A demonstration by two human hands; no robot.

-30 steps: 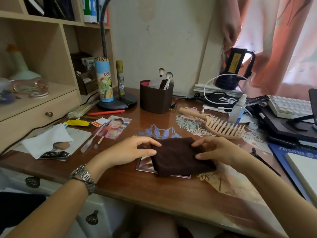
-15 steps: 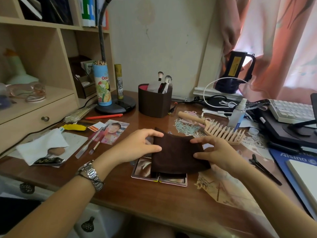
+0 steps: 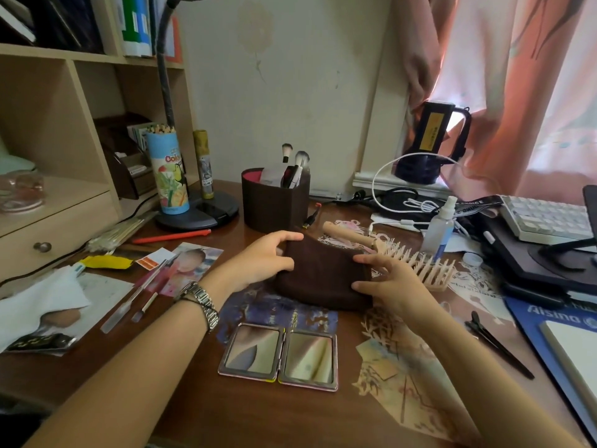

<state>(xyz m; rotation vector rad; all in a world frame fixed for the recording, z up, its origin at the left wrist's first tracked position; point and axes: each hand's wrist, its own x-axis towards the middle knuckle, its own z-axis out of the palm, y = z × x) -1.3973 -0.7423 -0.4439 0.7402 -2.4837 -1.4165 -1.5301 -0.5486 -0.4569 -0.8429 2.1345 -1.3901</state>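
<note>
A folded dark brown cloth (image 3: 321,276) is held just above the wooden desk (image 3: 200,412), in the middle of the view. My left hand (image 3: 265,261) grips its left edge, thumb under and fingers over the top. My right hand (image 3: 387,281) pinches its right edge between thumb and fingers. An opened double compact mirror (image 3: 279,357) lies flat on the desk in front of the cloth, fully uncovered, both glass faces up.
A wooden comb (image 3: 416,257) lies right behind the cloth. A brown brush holder (image 3: 274,205) stands further back. Spray bottle (image 3: 437,229), keyboard (image 3: 546,218) and a black clip (image 3: 497,344) are on the right. Photo (image 3: 187,266), pens and tissue (image 3: 42,299) lie left.
Both hands have lifted the brown cloth off the mirror and carried it away from me toward the comb. The mirror, half covered before, now lies fully exposed.
</note>
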